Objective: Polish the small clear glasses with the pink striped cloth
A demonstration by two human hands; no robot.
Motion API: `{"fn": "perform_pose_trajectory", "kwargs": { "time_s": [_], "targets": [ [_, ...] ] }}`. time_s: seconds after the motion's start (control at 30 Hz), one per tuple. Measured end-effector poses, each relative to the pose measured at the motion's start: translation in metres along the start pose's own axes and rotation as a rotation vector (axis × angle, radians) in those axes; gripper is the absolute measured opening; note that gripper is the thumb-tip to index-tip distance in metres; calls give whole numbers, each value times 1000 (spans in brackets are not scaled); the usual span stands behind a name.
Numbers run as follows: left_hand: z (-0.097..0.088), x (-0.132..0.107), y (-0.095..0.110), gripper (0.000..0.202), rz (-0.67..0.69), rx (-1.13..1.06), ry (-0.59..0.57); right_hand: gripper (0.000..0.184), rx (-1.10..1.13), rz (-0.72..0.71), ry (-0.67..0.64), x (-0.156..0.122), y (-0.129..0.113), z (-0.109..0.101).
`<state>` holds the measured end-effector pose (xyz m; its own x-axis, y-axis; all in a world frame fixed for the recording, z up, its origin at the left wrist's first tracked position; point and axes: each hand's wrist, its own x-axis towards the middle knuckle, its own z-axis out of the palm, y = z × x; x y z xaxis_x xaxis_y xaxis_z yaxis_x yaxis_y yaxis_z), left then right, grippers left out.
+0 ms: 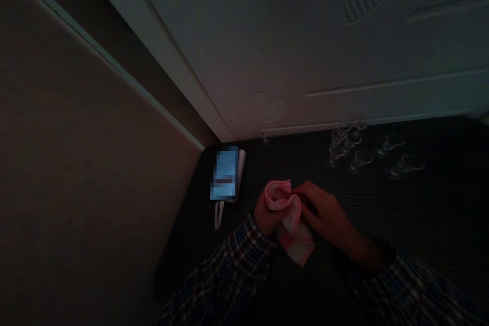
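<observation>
Both of my hands meet over a dark tabletop [420, 224] in very dim light. My left hand [265, 216] is closed round a pink cloth [290, 224], which is bunched at the top and hangs down toward me. My right hand [324, 211] rests on the cloth's right side with its fingers curled against it. Whether something is wrapped inside the cloth is hidden. Plaid sleeves cover both forearms.
Several small clear glasses [349, 150] stand at the back of the table, with more further right [401, 160]. A lit phone [225, 173] lies at the left corner, a white cable beside it. A panelled white door with heart cut-outs [269, 107] rises behind; a wall stands left.
</observation>
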<state>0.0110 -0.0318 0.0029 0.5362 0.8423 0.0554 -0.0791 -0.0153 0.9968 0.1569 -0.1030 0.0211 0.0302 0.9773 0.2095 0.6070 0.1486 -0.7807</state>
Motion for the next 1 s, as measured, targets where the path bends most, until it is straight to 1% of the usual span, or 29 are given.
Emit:
{"fn": "perform_pose_trajectory", "kwargs": {
  "time_s": [0.2, 0.33, 0.43, 0.5, 0.57, 0.67, 0.73, 0.8, 1.0],
  "targets": [
    [0, 2, 3, 30, 75, 44, -7, 12, 37, -2, -17, 1, 1, 2],
    [0, 3, 1, 23, 94, 16, -21, 14, 74, 55, 14, 4, 3, 4],
    [-1, 3, -1, 31, 30, 3, -15, 16, 72, 111, 81, 6, 6, 2],
    [-1, 3, 0, 39, 12, 11, -5, 12, 67, 129, 105, 7, 8, 0],
    [-2, 5, 2, 42, 25, 37, 25, 8, 84, 135, 97, 8, 8, -1],
    [-3, 8, 7, 38, 25, 90, 86, 8, 130, 130, 50, 7, 8, -3],
    [-3, 9, 10, 35, 15, 115, 104, 9, 140, 115, 24, 6, 7, -4],
    [-4, 9, 11, 35, 24, 121, 96, 9, 129, 95, 23, 5, 6, -4],
    [-6, 7, 5, 38, 82, 45, 16, 9, 80, 38, 21, 3, 6, -5]
  ]
}}
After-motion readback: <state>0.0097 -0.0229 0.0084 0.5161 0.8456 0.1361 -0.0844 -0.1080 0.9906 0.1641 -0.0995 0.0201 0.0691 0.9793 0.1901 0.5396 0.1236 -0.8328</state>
